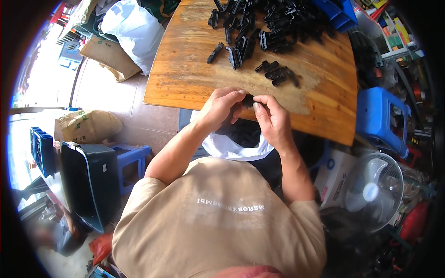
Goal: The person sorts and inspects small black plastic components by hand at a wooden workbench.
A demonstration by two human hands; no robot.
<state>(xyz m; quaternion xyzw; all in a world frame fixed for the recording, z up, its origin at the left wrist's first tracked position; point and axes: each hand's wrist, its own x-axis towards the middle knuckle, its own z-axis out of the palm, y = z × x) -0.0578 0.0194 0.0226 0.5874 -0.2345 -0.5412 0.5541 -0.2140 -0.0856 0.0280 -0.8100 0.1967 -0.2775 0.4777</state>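
Over the near edge of the wooden table [185,74], my left hand [223,105] and my right hand [274,119] meet at a small black plastic part [249,100]. Fingertips of both hands pinch it from either side, covering much of its shape. Below them an open white bag [221,147] rests at my lap, with black pieces inside. Just beyond my hands lies a small group of short black parts [276,74]. A large heap of longer black plastic parts [282,23] covers the table's far side, and one loose black part [215,53] lies to its left.
A blue crate [338,16] stands at the table's far right. Blue stools [378,120] and a fan [371,191] are on my right. To the left are a full white sack [132,30], brown sacks [88,126] and a dark bin [88,180]. Another person [60,234] sits at lower left.
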